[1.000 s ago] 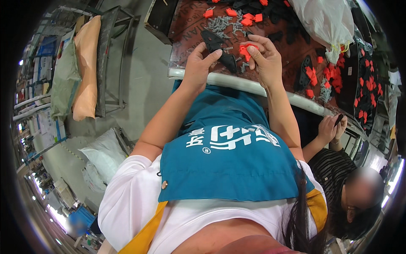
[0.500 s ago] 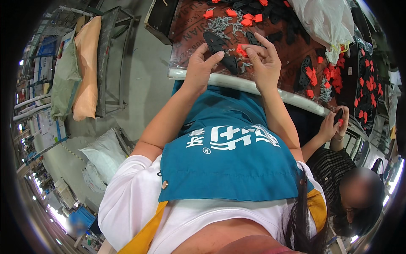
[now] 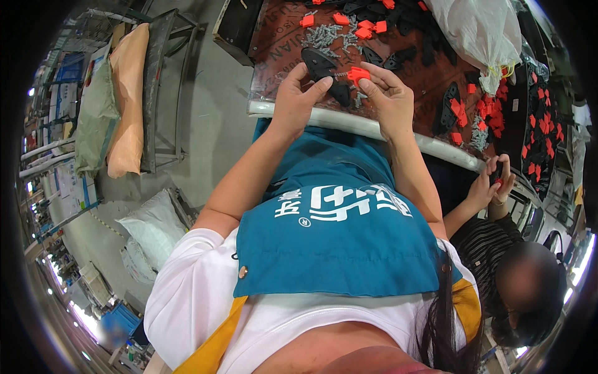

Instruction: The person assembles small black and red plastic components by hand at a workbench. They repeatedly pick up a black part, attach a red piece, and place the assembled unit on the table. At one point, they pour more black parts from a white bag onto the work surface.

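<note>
Between thumb and fingers my left hand (image 3: pixel 300 96) grips a long black plastic part (image 3: pixel 321 64), tilted over the near edge of the table. A small metal spring (image 3: pixel 340 75) sits at the middle of that part and points toward my right hand (image 3: pixel 389 96). Pinched in my right hand is a small red plastic piece (image 3: pixel 357 76), close against the spring's end; whether the two touch I cannot tell. More springs (image 3: pixel 322 38) lie heaped beyond my hands, with loose red pieces (image 3: pixel 364 31) beside them.
The brown table (image 3: pixel 274 75) has a pale padded front edge (image 3: pixel 349 121). Black parts (image 3: pixel 398 57) and a white plastic bag (image 3: pixel 478 31) lie at the far side. On the right, a co-worker's hands (image 3: pixel 492 187) hold a dark part. Sacks (image 3: pixel 128 100) stand at left.
My right hand has brought the red piece round to face the black part and spring, and its raised fingers have curled in. The black part has turned slightly in my left hand.
</note>
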Tool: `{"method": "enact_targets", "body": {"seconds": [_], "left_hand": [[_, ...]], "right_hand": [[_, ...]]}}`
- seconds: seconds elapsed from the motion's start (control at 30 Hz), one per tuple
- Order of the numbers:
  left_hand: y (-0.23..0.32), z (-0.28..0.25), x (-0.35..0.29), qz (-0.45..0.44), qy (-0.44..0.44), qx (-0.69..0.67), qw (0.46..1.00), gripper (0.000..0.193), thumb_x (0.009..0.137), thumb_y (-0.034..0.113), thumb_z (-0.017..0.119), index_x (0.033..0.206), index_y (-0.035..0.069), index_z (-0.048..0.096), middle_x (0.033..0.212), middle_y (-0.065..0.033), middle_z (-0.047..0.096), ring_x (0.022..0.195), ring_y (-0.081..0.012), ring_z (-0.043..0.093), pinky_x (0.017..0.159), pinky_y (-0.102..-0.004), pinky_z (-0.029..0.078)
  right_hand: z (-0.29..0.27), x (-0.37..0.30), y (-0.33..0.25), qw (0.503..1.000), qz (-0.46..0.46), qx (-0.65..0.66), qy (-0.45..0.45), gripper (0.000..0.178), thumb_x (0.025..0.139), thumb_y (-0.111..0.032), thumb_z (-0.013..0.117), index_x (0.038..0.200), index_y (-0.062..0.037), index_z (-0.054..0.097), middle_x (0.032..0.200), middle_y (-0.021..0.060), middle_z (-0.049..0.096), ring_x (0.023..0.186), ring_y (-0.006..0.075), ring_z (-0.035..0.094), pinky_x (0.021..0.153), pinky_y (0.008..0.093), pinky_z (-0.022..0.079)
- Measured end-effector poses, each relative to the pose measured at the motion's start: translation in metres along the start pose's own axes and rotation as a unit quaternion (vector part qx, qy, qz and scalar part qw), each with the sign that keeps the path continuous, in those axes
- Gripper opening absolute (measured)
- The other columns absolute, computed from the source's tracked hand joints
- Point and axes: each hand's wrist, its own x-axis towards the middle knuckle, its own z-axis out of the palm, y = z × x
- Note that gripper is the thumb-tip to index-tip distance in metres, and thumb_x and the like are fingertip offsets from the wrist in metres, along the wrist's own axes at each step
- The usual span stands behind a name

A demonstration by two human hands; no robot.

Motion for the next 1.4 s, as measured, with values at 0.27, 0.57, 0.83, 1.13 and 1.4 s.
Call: {"method": "enact_targets", "body": {"seconds": [0.27,0.57,0.83,1.13,1.4], "left_hand": [[0.004,-0.003,0.001,0.010,-0.050,0.047,0.998,0.019,0.088,0.009,0.063,0.106,0.003,0.059,0.097,-0.0030,0.063,0.087,-0.0097,0.059,0.077,-0.0251,0.051],[0.003,0.002,0.005,0.026,-0.062,0.084,0.994,0.026,0.087,0.010,0.064,0.111,0.001,0.058,0.100,-0.0031,0.063,0.091,-0.0105,0.058,0.081,-0.0255,0.050],[0.000,-0.003,0.008,0.023,-0.067,0.102,0.992,0.027,0.090,0.012,0.061,0.116,0.006,0.055,0.107,-0.0035,0.062,0.096,-0.0128,0.060,0.080,-0.0281,0.054],[0.004,-0.006,0.008,0.007,-0.111,0.076,0.991,0.027,0.091,0.006,0.057,0.117,0.001,0.053,0.105,-0.0058,0.063,0.097,-0.0138,0.061,0.087,-0.0301,0.051],[-0.006,-0.012,0.011,-0.002,-0.114,0.078,0.990,0.030,0.092,0.009,0.058,0.120,0.005,0.051,0.105,-0.0049,0.062,0.097,-0.0146,0.062,0.082,-0.0299,0.055]], "right_hand": [[-0.001,-0.004,-0.008,0.999,0.016,-0.017,-0.029,0.031,0.086,-0.003,0.065,0.115,0.0040,0.060,0.103,0.0119,0.067,0.089,0.0117,0.063,0.074,0.0223,0.052],[0.019,-0.011,-0.012,0.998,-0.036,-0.013,0.044,0.026,0.088,-0.003,0.063,0.112,0.0043,0.059,0.103,0.0120,0.067,0.093,0.0123,0.062,0.083,0.0226,0.048],[0.030,-0.013,0.001,0.992,-0.109,-0.043,0.050,0.027,0.090,-0.005,0.060,0.116,0.0041,0.057,0.107,0.0103,0.066,0.098,0.0125,0.062,0.086,0.0232,0.047],[0.026,-0.016,0.002,0.994,-0.063,-0.063,0.064,0.027,0.088,-0.006,0.063,0.113,0.0028,0.061,0.098,0.0077,0.068,0.090,0.0096,0.062,0.078,0.0226,0.050],[0.024,-0.014,0.015,0.993,-0.064,-0.077,0.055,0.027,0.088,-0.006,0.063,0.114,0.0023,0.061,0.098,0.0071,0.068,0.091,0.0096,0.062,0.079,0.0224,0.049]]}}
